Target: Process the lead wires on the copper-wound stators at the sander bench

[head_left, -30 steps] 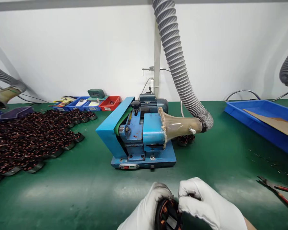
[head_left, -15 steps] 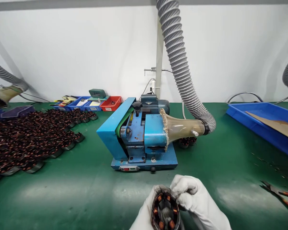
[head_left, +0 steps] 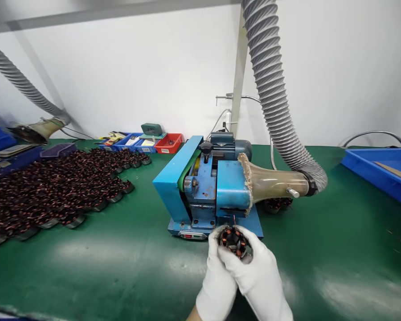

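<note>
Both white-gloved hands are closed round one motor stator (head_left: 233, 242), a dark ring with copper windings inside. My left hand (head_left: 217, 276) grips its left side, and my right hand (head_left: 259, 267) wraps its right side with the thumb across the near edge. A thin copper wire sticks up from the far rim, close to the slot at the front of the blue belt sander (head_left: 232, 189). Whether the wire touches the slot I cannot tell. The stator faces up and towards me, just in front of the machine's base.
Many stators (head_left: 70, 187) cover the left of the green table (head_left: 103, 272). Behind them stand small blue bins and a red bin (head_left: 169, 143). A grey suction hose (head_left: 270, 80) joins the sander's right side. A blue tray (head_left: 381, 171) lies at the right.
My hands have carried the stator forward and up to the sander's front. My right hand has gone from pinching at the rim to wrapping the ring. The view has turned left.
</note>
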{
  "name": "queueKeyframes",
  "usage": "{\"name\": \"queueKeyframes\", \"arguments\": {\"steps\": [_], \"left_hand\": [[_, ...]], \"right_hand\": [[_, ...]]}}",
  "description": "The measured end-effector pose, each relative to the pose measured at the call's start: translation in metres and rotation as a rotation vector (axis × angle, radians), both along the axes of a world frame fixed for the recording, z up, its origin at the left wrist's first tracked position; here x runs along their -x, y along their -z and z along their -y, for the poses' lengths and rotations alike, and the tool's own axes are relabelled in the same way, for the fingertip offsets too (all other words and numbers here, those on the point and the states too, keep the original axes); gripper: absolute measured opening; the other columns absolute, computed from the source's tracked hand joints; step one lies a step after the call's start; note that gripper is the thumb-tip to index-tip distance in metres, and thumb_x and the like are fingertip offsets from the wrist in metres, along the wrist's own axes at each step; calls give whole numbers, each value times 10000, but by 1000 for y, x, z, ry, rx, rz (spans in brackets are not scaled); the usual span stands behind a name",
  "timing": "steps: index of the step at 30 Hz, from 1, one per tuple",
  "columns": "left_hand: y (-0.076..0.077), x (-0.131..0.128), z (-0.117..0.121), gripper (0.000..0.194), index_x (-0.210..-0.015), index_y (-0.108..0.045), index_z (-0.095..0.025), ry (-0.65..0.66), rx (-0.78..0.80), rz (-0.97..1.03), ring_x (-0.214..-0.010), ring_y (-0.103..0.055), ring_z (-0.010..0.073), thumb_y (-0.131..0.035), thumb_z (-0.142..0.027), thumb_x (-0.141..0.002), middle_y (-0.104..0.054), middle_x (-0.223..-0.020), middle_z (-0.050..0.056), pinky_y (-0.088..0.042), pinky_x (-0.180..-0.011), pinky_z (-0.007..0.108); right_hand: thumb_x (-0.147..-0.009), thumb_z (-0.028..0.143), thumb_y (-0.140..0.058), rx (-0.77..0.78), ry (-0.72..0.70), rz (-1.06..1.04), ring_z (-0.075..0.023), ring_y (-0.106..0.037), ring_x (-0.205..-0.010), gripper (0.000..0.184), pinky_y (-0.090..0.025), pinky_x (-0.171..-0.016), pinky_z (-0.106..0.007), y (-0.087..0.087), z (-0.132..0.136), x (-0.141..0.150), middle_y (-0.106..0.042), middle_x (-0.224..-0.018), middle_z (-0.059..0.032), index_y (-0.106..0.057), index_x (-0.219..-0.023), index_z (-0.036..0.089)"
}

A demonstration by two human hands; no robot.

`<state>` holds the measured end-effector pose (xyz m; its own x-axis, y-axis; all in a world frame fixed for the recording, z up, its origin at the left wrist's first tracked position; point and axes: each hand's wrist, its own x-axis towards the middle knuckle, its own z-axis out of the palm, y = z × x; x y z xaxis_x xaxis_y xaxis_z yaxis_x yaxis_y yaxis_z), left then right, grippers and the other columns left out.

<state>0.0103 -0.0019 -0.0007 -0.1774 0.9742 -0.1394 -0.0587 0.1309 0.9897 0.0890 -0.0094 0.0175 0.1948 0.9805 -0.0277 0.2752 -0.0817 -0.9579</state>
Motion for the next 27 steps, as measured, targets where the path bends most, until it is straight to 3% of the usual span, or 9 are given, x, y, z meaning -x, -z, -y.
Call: {"name": "queueKeyframes", "arguments": {"steps": [3, 7, 14, 17, 20, 23, 25, 27], "left_hand": [[1, -7, -12, 323, -1032, -455, -215, -37, 16, 57, -919, -610, 206, -525, -271, -722, -637, -1020, 85, -466, -843, 331], [-7, -12, -21, 337, -1072, -447, -206, -50, 66, -2, -846, -624, 191, -528, -280, -754, -655, -943, 75, -482, -774, 304], [-18, -21, -27, 320, -989, -503, -211, -103, 6, 55, -759, -631, 170, -615, -198, -690, -662, -841, 33, -498, -717, 269], [-14, -19, -17, 323, -966, -516, -227, -98, 30, 86, -785, -628, 183, -636, -200, -667, -657, -845, 30, -499, -740, 287], [-7, -6, 4, 380, -1013, -530, -241, 24, 1, 75, -857, -618, 211, -638, -194, -652, -639, -929, 52, -499, -762, 313], [-4, 11, 21, 490, -1062, -545, -249, 185, -146, -26, -992, -565, 240, -661, -154, -595, -570, -1085, 69, -471, -842, 339], [-6, 20, 25, 556, -1049, -564, -245, 258, -275, -149, -1056, -521, 258, -709, -126, -525, -522, -1135, 71, -435, -900, 355], [-10, 25, 26, 605, -1040, -570, -244, 296, -374, -253, -1083, -498, 271, -750, -118, -476, -504, -1142, 75, -406, -932, 374]], "right_hand": [[-682, 493, -615, -4, 56, 155, -252, -637, -792, 424, -501, -728, -344, -8, -18, 5, -682, -868, -80, -610, -970, 183], [-690, 530, -598, -16, 76, 219, -240, -647, -734, 367, -503, -656, -311, -16, -34, -1, -689, -777, -56, -639, -852, 203], [-687, 544, -597, -39, 100, 126, -238, -647, -740, 389, -514, -660, -307, -9, -37, -5, -692, -793, -59, -632, -858, 197], [-683, 531, -596, -29, 102, 126, -248, -647, -728, 384, -520, -662, -322, -8, -24, -3, -691, -789, -70, -635, -857, 191], [-625, 514, -642, -3, 133, 62, -280, -636, -828, 456, -521, -738, -343, -1, 2, -3, -681, -902, -102, -637, -935, 179], [-600, 520, -672, -24, 45, -176, -296, -564, -1023, 589, -482, -862, -341, 10, 28, -13, -614, -1109, -114, -603, -1076, 179], [-657, 531, -637, 5, -27, -303, -280, -537, -1067, 531, -465, -887, -320, 15, 38, -24, -602, -1134, -102, -618, -1065, 191], [-680, 534, -631, 64, -1, -363, -256, -564, -1013, 446, -487, -834, -282, 15, 43, -33, -634, -1065, -85, -652, -983, 207]]}}
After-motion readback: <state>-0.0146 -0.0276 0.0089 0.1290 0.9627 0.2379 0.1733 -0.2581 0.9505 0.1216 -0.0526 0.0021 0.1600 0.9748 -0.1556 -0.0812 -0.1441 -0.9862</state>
